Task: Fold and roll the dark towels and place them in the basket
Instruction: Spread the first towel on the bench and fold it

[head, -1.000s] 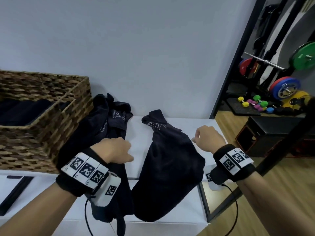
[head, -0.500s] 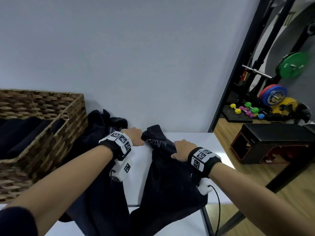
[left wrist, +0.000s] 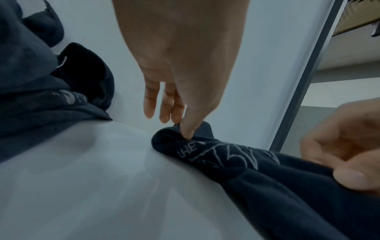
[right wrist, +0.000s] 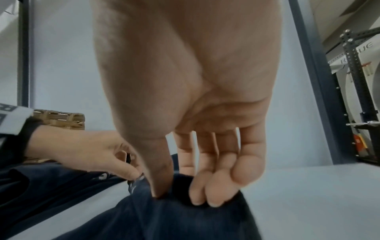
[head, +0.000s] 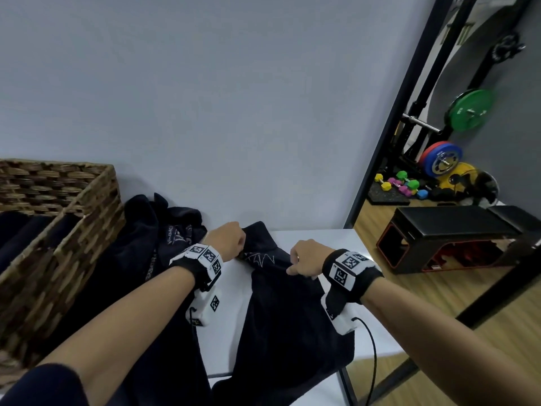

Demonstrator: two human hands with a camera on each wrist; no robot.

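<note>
A dark towel [head: 292,312] with pale lettering lies bunched lengthwise on the white table [head: 228,291], its near end hanging over the front edge. My left hand [head: 231,243] pinches its far left corner [left wrist: 185,134] between thumb and fingers. My right hand [head: 304,260] pinches the far right edge [right wrist: 174,194] of the same towel. A second dark towel [head: 164,244] lies crumpled to the left, against the woven basket [head: 87,218]. Dark rolled towels [head: 17,230] sit inside the basket.
A grey wall stands right behind the table. The table's right edge [head: 377,276] drops to a wooden floor with a black bench [head: 456,230], coloured dumbbells [head: 401,186] and weight plates [head: 468,109].
Both hands moved forward from the near part of the table to the towel's far end and took hold of its two corners. The head view tilted up.
</note>
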